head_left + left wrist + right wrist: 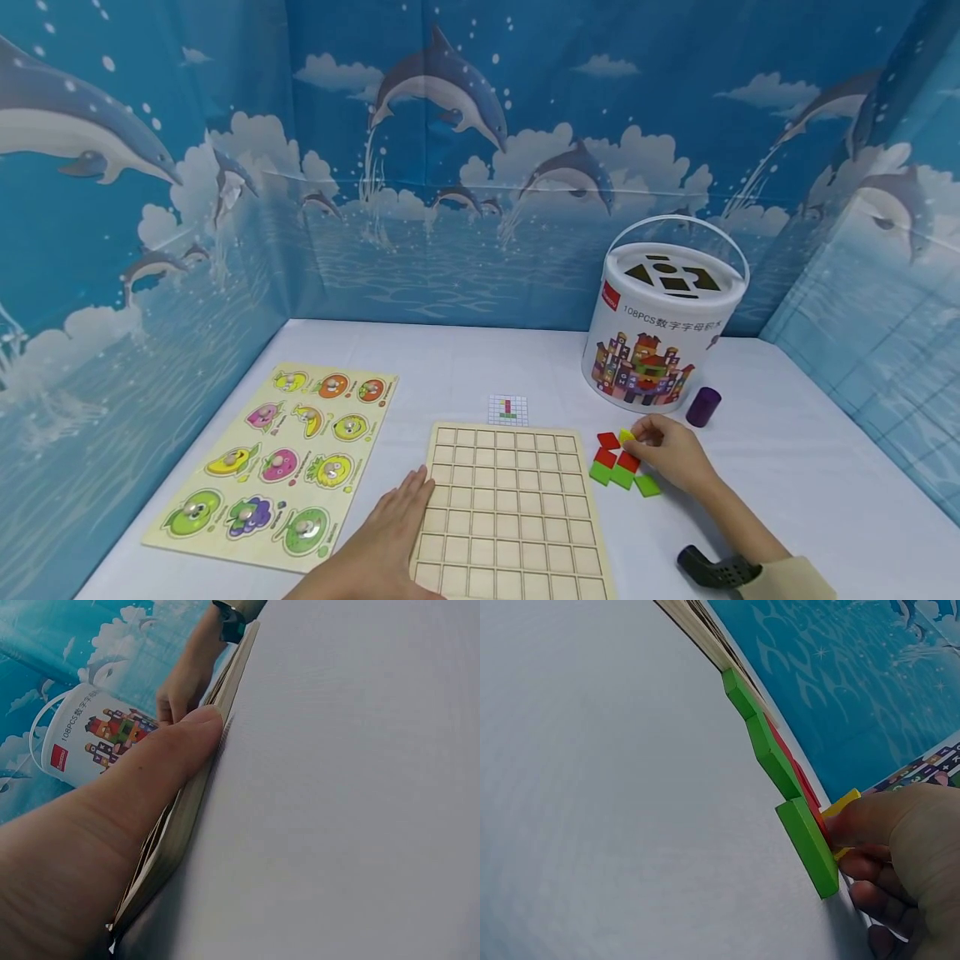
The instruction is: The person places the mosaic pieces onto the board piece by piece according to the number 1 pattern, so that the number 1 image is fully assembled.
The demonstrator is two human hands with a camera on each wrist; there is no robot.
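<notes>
My left hand (386,533) lies along the left edge of a wooden grid board (521,481), fingers extended. In the left wrist view its thumb (169,754) rests against the board's side. To the right of the board, my right hand (670,450) pinches a yellow square tile (626,436) between thumb and fingers. The right wrist view shows the yellow tile (847,801) tilted up in the grip, behind a green tile (810,844). Around that hand lie red tiles (606,441) and green tiles (621,477), several in all.
A small printed pattern card (508,410) lies just beyond the board. On the left is a fruit puzzle board (281,467). A white lidded bucket (660,333) and a purple cylinder (703,407) stand at the back right. A dolphin-print curtain (450,250) encloses the table.
</notes>
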